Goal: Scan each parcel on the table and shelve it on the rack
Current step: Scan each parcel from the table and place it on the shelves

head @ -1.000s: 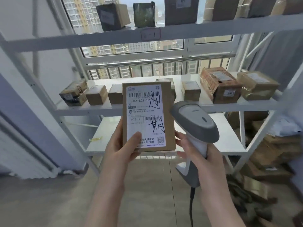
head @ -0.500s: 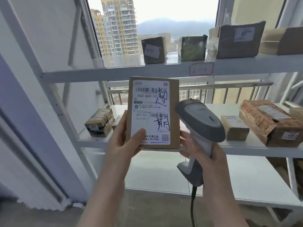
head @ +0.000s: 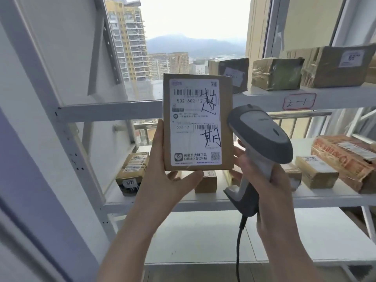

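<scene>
Higher now than a moment ago, the parcel (head: 226, 127) stands upright before the upper shelf (head: 109, 112) of the rack (head: 68, 131), label (head: 193, 139) facing us. Its lower left corner is clasped by the left hand (head: 168, 180), whose thumb (head: 190, 177) has slid off the label to under the bottom edge. Just right of it, the right hand (head: 272, 192) is curled tight round the scanner (head: 260, 135) handle

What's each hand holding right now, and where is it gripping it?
Left hand holds the parcel by its lower left corner and bottom edge. Right hand grips the scanner by its handle.
</scene>
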